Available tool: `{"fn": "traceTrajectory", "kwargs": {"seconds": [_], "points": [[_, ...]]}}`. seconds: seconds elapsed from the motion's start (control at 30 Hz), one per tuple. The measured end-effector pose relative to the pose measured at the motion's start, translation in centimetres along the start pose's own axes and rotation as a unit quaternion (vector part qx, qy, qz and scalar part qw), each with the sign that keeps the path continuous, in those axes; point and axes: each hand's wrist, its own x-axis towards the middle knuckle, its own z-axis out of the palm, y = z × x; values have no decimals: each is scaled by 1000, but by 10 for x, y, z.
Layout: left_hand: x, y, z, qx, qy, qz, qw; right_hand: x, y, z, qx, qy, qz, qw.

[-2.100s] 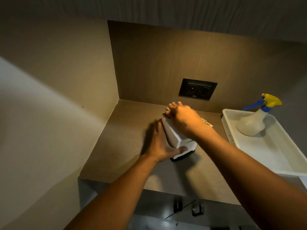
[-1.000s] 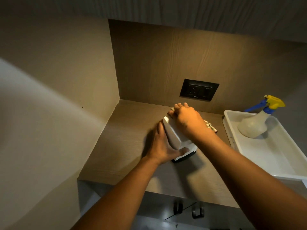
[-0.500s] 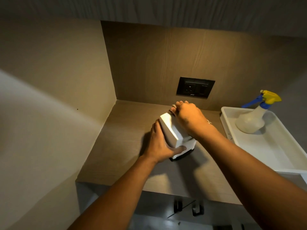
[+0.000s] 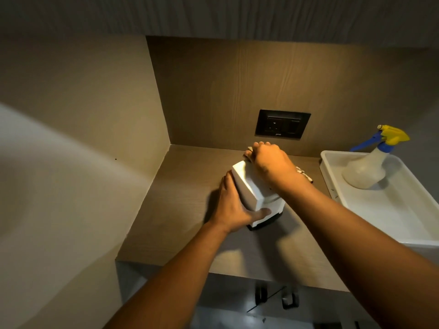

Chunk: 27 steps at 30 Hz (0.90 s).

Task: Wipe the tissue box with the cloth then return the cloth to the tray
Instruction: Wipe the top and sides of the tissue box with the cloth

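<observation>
A white tissue box [image 4: 249, 189] with a dark base stands on the wooden counter [image 4: 180, 210], near the back wall. My left hand [image 4: 231, 207] grips its left side, thumb across the front face. My right hand [image 4: 269, 161] presses down on the box's top far end, closed over a patterned cloth [image 4: 303, 173]. Only small bits of the cloth show, beside my wrist and at my fingertips. The white tray [image 4: 403, 217] lies to the right of the box.
A spray bottle [image 4: 367, 169] with a blue and yellow head stands in the tray's far part. A black wall socket [image 4: 282, 124] sits just behind the box. The left wall closes off the counter. Drawer handles [image 4: 288, 299] show below the front edge.
My right hand with the cloth has slid along the box's top toward its far end. The left hand keeps its grip on the box. The view shifted slightly.
</observation>
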Motion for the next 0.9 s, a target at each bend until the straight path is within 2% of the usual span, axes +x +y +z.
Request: {"fn": "traceTrajectory", "kwargs": {"seconds": [0.03, 0.13, 0.2, 0.33, 0.43, 0.57, 0.7, 0.8, 0.9], "points": [[0, 2, -1, 3, 2, 3, 1000, -3, -5, 4, 0, 5, -18, 1000], [6, -1, -1, -4, -20, 77, 997, -31, -22, 21, -7, 20, -100, 995], [7, -6, 0, 17, -46, 102, 994, -44, -20, 27, -6, 11, -116, 993], [-1, -3, 1, 7, 8, 29, 1000, -38, 4, 16, -1, -17, -58, 998], [-1, -4, 1, -17, -6, 18, 1000, -17, 6, 7, -27, 6, -26, 999], [2, -3, 1, 7, -15, -8, 1000, 0, -16, 8, 5, 3, 6, 1000], [5, -4, -3, -29, -13, 71, 997, -16, -31, 14, 24, -23, -54, 998], [3, -2, -4, -13, -8, 35, 999, -35, -6, 3, 3, -39, -101, 994], [1, -4, 2, 20, -4, 14, 1000, -49, 15, -3, 5, -44, -100, 994]]}}
